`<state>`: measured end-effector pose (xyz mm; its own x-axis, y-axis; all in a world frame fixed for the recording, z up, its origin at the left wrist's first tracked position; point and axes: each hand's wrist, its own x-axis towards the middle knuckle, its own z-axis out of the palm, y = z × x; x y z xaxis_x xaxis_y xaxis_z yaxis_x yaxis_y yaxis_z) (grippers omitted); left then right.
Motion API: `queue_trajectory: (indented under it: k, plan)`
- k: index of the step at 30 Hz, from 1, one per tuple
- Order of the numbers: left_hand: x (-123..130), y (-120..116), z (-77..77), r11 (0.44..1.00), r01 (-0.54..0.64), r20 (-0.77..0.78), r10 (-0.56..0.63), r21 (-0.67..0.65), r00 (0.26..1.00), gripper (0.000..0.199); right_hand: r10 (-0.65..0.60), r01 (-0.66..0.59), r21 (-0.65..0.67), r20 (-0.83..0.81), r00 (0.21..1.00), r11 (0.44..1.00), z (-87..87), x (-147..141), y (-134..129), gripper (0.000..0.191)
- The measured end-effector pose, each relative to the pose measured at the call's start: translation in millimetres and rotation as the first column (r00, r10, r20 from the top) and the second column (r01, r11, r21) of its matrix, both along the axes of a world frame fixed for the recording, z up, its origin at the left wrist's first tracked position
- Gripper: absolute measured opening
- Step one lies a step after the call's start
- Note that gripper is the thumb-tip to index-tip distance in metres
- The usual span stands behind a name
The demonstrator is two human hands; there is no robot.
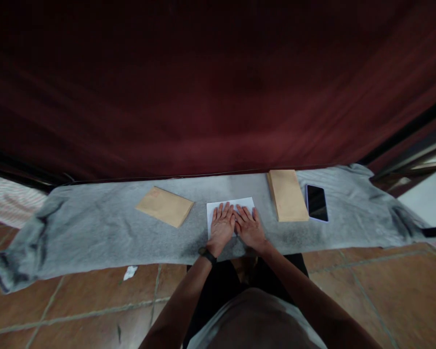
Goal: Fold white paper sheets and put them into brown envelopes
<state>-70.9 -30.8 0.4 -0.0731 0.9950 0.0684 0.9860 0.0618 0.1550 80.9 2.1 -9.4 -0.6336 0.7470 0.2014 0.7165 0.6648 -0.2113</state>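
Observation:
A white sheet of paper (pixel 244 202) lies in front of me on the grey cloth, partly covered by my hands. My left hand (pixel 223 225) presses flat on its left half, fingers stretched out, a dark watch on the wrist. Flat beside it, touching at the thumbs, my right hand (pixel 250 226) rests on the right half with its fingers spread. Neither hand grips anything. Off to the left is a brown envelope (pixel 166 206) lying at a slant. To the right stands a stack of brown envelopes (pixel 288 196).
A phone (pixel 317 202) in a light purple case lies right of the stack. The grey cloth (pixel 94 228) covers a long narrow surface. Dark red fabric (pixel 218 97) hangs behind it. On the tiled floor (pixel 101 295) is a white scrap (pixel 130 272).

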Motion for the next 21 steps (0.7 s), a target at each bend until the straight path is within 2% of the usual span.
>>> queue_trajectory:
  k: [6,14,21]
  plan:
    - [-2,1,-1.7,0.997,0.067,0.023,-0.068,0.031,0.997,0.053,-0.006,0.004,-0.046,-0.036,0.999,0.999,4.5,2,0,0.043]
    - [-10,7,4.5,0.996,0.089,-0.002,-0.089,0.017,0.996,0.052,0.139,-0.149,-0.078,-0.116,0.983,0.986,6.3,26,-31,0.039]
    - [-7,10,-2.2,0.996,0.081,-0.021,-0.081,0.029,0.997,0.055,0.135,-0.153,-0.094,-0.171,0.976,0.984,10.6,30,-39,0.039]
